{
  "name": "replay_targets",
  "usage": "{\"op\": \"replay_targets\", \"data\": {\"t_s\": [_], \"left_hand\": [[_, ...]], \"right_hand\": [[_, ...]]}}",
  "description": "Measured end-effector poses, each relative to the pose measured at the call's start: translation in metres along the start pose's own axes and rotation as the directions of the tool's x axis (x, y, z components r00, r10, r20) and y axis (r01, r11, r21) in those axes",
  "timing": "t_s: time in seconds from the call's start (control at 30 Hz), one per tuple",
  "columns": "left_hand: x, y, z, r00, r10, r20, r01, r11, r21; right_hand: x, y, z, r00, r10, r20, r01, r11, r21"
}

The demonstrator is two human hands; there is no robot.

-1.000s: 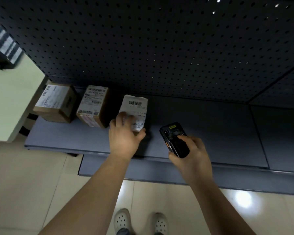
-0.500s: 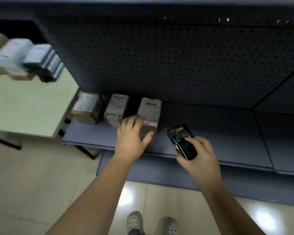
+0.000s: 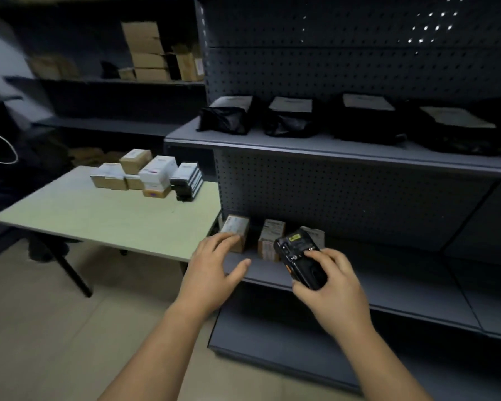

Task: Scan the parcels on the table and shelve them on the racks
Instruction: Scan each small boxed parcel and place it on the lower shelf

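Note:
Three small labelled cardboard parcels stand in a row on the low grey rack shelf (image 3: 394,287): one on the left (image 3: 236,231), one in the middle (image 3: 268,240), and a third (image 3: 315,235) partly hidden behind the scanner. My right hand (image 3: 330,287) grips a black handheld scanner (image 3: 300,260) in front of them. My left hand (image 3: 214,267) hovers with fingers spread and holds nothing, just in front of the left parcel. A pile of several boxed parcels (image 3: 151,176) sits at the far end of the pale green table (image 3: 104,215).
Black bagged parcels (image 3: 295,117) lie on the upper rack shelf. More cardboard boxes (image 3: 154,53) fill a back rack at left. The table's corner nearly meets the rack. A person in dark clothes (image 3: 0,146) stands at far left. Beige tiled floor lies below.
My left hand has let go of the third parcel, which now stands on the shelf, and drawn back left. My view has lifted and swung left, bringing the table into sight.

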State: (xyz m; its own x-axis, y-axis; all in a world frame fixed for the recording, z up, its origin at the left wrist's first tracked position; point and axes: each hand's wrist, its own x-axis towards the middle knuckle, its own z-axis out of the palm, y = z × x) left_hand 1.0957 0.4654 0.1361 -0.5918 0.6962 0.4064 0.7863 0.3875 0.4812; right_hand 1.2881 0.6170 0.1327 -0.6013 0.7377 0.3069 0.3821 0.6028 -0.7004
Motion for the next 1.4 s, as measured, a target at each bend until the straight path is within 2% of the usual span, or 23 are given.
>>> {"op": "replay_targets", "data": {"t_s": [0.1,0.37,0.6,0.73,0.87,1.0,1.17,1.4], "left_hand": [[-0.034,-0.034,-0.057,0.998,-0.021,-0.064,0.022,1.000,0.011],[-0.079,-0.135,-0.169,0.950,-0.192,-0.245,0.187,0.981,-0.041],[-0.076,-0.245,-0.241,0.886,-0.328,-0.327,0.370,0.926,0.073],[-0.066,-0.281,-0.276,0.853,-0.388,-0.351,0.454,0.882,0.129],[-0.050,-0.334,-0.309,0.807,-0.436,-0.398,0.523,0.841,0.139],[-0.034,-0.392,-0.322,0.779,-0.480,-0.403,0.568,0.813,0.131],[0.021,-0.489,-0.332,0.809,-0.460,-0.366,0.521,0.849,0.084],[0.150,-0.592,-0.329,0.915,-0.363,-0.180,0.376,0.926,0.044]], "right_hand": [[-0.022,-0.056,0.021,0.998,-0.057,0.014,0.057,0.998,0.003],[-0.036,-0.188,0.110,0.962,-0.237,0.139,0.226,0.970,0.086],[0.012,-0.275,0.238,0.909,-0.339,0.243,0.290,0.932,0.215],[0.042,-0.319,0.292,0.882,-0.390,0.263,0.323,0.909,0.265],[0.075,-0.372,0.351,0.840,-0.434,0.325,0.350,0.892,0.287],[0.101,-0.407,0.408,0.826,-0.459,0.328,0.367,0.879,0.305],[0.146,-0.438,0.481,0.854,-0.411,0.318,0.353,0.908,0.226],[0.228,-0.465,0.536,0.958,-0.196,0.210,0.177,0.979,0.104]]}}
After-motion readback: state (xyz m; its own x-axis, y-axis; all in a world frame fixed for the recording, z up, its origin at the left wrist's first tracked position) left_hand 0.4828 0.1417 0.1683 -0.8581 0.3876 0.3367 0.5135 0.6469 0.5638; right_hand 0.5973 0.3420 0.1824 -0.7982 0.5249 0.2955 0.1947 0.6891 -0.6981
